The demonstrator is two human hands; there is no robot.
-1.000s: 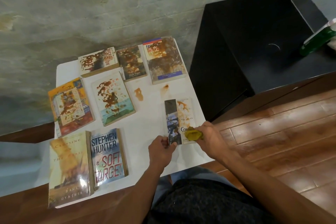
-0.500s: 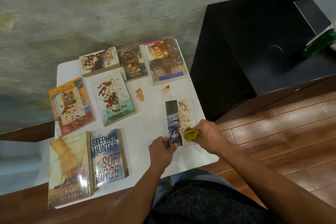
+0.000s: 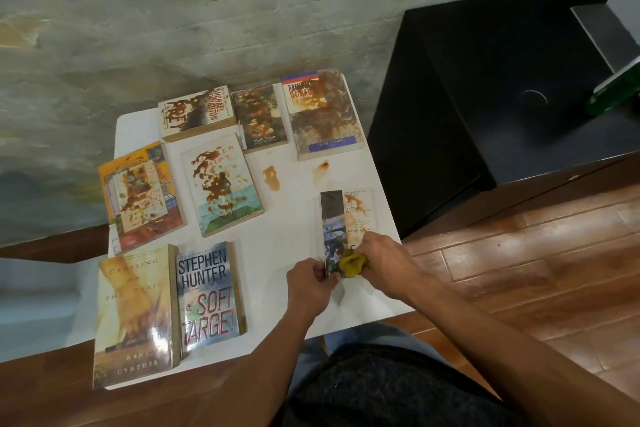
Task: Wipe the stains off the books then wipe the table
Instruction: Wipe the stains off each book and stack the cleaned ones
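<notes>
A stained Carl Sagan book lies near the right edge of the white table. My right hand grips a bunched yellow cloth and presses it on the book's near end. My left hand pinches the book's near left corner. Brown stains cover several other books: a Crichton paperback, a Mark Twain book, a blue-banded book, an orange book and a pale book. Two brown stains mark the bare tabletop.
A Stephen Hunter paperback and a tan hardback lie at the table's near left. A black cabinet stands to the right with a green bottle on it. The floor is wood.
My right hand has slid the yellow cloth left and toward me over the near end of the Sagan book. My left hand stays on the book's corner.
</notes>
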